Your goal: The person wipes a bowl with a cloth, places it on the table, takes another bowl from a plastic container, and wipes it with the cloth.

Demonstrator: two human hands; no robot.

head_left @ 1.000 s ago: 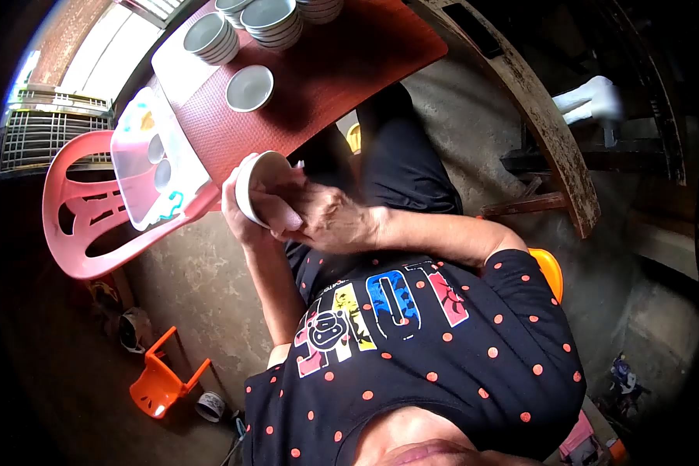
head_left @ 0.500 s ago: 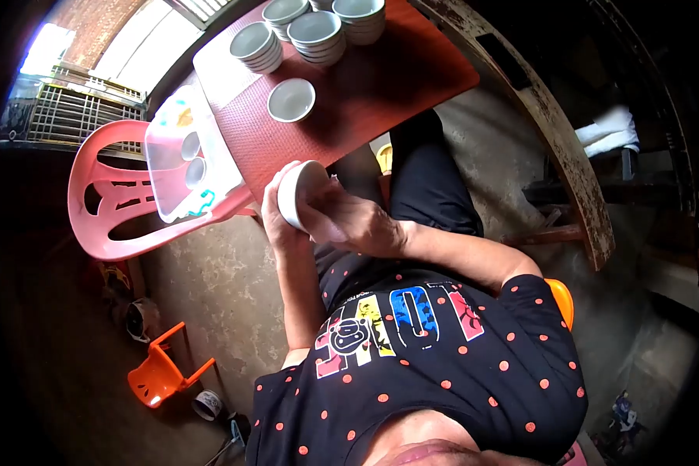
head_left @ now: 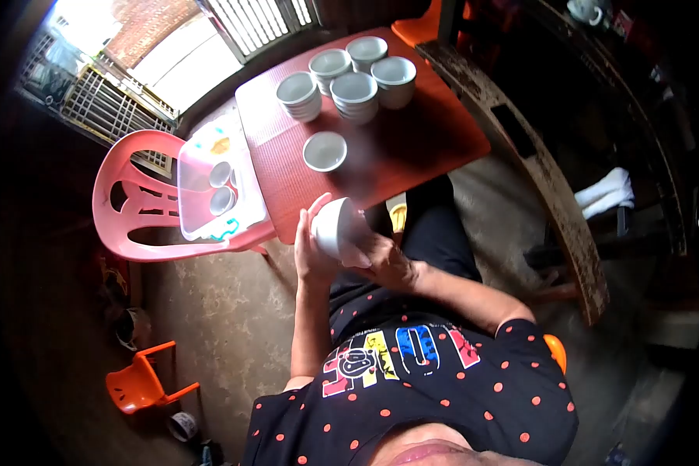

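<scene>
My left hand (head_left: 315, 260) is wrapped round a white bowl (head_left: 332, 229) held up near the table's front edge. The bowl is tilted and its outer side shows. My right hand (head_left: 390, 262) is closed on a pale pink cloth (head_left: 356, 256), pressed against the bowl's right side; part of the cloth is hidden by the fingers. A single bowl (head_left: 325, 151) sits upright on the red table (head_left: 443, 132), just beyond my hands. Farther back stand several stacks of similar bowls (head_left: 355, 89).
On a pink chair (head_left: 140, 198) left of the table rests a clear plastic tub (head_left: 198, 213) with bowls inside. A worn wooden bench (head_left: 551, 179) curves along the right. A small orange chair (head_left: 136, 386) stands on the floor at lower left.
The view has shifted, so the table and stacks appear lower and farther right. The bowl has turned from showing its inside to showing its outer wall, with the cloth still against it.
</scene>
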